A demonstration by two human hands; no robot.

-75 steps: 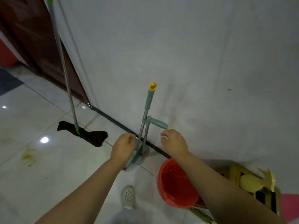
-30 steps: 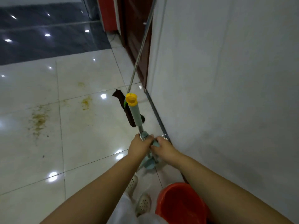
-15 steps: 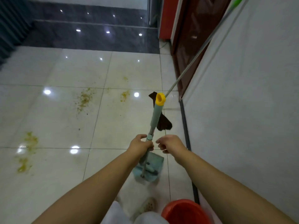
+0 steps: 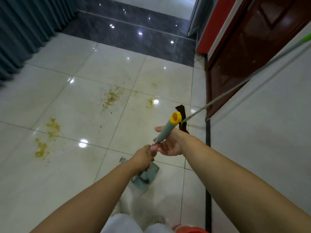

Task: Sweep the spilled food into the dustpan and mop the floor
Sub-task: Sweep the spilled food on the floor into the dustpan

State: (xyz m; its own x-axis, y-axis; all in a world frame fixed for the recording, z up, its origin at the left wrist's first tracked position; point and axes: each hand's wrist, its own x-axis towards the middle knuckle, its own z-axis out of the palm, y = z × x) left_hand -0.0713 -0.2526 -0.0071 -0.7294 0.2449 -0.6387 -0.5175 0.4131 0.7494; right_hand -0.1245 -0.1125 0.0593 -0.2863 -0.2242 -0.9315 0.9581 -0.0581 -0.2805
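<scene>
Left hand grips the dustpan handle, right hand open beside it (seemingly reaching); sweeping not begun; next, carry it to the spilled food.

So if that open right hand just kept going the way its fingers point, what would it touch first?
Probably the left hand. The right hand lies open behind the dustpan handle, fingertips aimed leftward at the left hand's knuckles gripping the metal shaft. Depth is unclear, so it might brush the shaft first.

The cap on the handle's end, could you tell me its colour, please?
Yellow; the cap shows clearly in the head view.
</scene>
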